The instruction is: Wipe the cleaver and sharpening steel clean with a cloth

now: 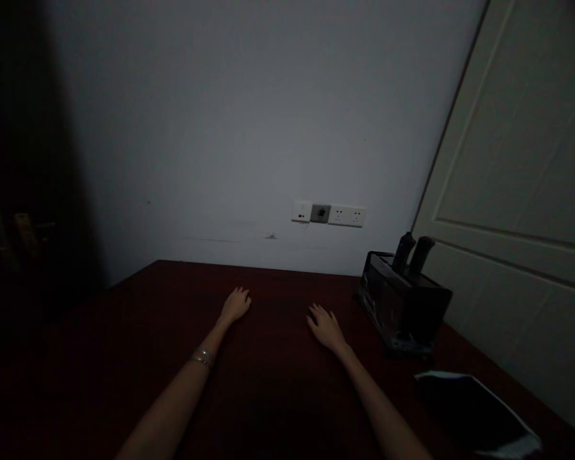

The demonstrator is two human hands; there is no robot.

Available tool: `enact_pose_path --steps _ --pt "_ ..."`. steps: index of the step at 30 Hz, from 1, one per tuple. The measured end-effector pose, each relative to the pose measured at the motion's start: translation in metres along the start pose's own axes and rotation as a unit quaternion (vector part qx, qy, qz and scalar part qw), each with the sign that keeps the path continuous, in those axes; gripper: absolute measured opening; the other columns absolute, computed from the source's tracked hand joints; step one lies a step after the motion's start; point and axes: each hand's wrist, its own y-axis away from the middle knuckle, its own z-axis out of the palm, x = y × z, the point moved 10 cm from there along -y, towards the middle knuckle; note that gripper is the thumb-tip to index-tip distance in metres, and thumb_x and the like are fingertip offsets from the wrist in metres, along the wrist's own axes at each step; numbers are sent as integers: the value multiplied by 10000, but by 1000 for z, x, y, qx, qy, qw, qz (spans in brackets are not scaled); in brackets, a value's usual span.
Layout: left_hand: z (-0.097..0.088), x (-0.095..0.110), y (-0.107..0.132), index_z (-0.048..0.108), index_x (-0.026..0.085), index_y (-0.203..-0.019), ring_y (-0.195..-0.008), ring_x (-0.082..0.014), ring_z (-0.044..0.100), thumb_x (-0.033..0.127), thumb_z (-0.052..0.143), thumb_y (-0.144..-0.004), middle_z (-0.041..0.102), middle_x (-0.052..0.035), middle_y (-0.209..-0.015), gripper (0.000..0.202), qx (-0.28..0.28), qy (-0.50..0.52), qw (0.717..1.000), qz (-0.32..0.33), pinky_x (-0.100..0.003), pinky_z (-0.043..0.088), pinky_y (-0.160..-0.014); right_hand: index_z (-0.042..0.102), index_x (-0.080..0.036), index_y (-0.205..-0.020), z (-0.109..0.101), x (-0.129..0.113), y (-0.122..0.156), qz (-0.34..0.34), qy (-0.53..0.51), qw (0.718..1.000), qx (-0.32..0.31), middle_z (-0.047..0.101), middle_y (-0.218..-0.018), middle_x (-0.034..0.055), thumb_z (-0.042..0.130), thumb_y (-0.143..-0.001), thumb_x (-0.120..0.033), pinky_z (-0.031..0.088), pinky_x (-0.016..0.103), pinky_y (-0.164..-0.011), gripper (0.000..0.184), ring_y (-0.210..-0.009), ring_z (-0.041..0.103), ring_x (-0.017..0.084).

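Note:
Both my arms stretch forward over a dark red-brown table. My left hand lies palm down on the tabletop, fingers loosely extended, holding nothing. A silvery bracelet circles that wrist. To the right, my right hand also rests palm down with its fingers a little spread and nothing in it. Nearest to the right hand is a dark box-shaped appliance that looks like a toaster, with two dark upright pieces sticking out of its top. A gap of tabletop separates the hand from it.
At the right front lies a flat dark item with a pale edge. A row of wall sockets sits on the grey wall behind the table. A pale panelled door stands at the right. The room is dim, with the left side very dark.

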Motion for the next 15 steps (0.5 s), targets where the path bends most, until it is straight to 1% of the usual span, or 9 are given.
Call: enact_pose_path --steps 4,7,9,10,12,13,14,15 --pt "-3 -3 0 525 92 -1196 -1266 -251 347 261 377 -830 451 -146 -1317 429 -2 28 1000 -11 -372 262 -1038 480 -130 -1257 -5 -2 1 -4 -11 1000 19 416 -1363 131 337 -854 -348 182 475 -1046 480 -1283 329 243" --pt "-5 -8 0 532 92 -1186 -1274 -242 336 250 392 -817 448 -140 -1322 425 -6 61 998 -25 -361 260 -1045 512 -123 -1227 -10 -3 3 -12 -23 999 38 449 -1334 150 358 -847 -333 214 504 -1029 460 -1261 366 266" --pt "-6 -11 0 544 90 -1167 -1276 -239 333 243 410 -804 455 -137 -1317 417 -7 88 995 -36 -355 261 -1048 526 -118 -1210 -16 -8 4 -23 -31 998 55 482 -1304 160 368 -844 -305 233 527 -1016 440 -1240 394 278" --pt "-7 -12 0 549 88 -1158 -1274 -239 336 243 410 -802 465 -136 -1309 413 -6 104 994 -44 -356 263 -1047 532 -125 -1202 -22 -12 5 -31 -35 997 64 507 -1284 152 368 -843 -279 237 524 -1018 424 -1227 415 269" --pt "-11 -11 -2 544 80 -1152 -1259 -242 360 239 378 -815 491 -140 -1282 408 0 139 988 -62 -370 270 -1043 552 -165 -1178 -38 -28 9 -59 -43 994 82 569 -1229 104 368 -837 -214 235 480 -1041 390 -1175 479 219" --pt "-15 -8 -4 535 77 -1156 -1248 -241 376 234 351 -826 503 -142 -1268 410 5 158 985 -69 -379 269 -1042 567 -190 -1156 -51 -39 13 -82 -53 990 98 602 -1190 75 372 -829 -182 242 444 -1050 381 -1129 520 188" --pt "-18 -3 -6 523 76 -1164 -1241 -237 386 230 326 -837 508 -142 -1261 413 12 179 981 -73 -385 264 -1043 585 -216 -1128 -66 -51 19 -110 -63 986 113 631 -1146 47 389 -817 -162 266 409 -1047 371 -1070 560 164" --pt "-23 6 -10 512 75 -1172 -1241 -230 385 228 309 -844 504 -141 -1265 415 19 201 977 -72 -385 253 -1048 613 -213 -1085 -92 -67 31 -165 -102 967 167 669 -1067 55 415 -799 -143 341 405 -999 355 -986 605 173"
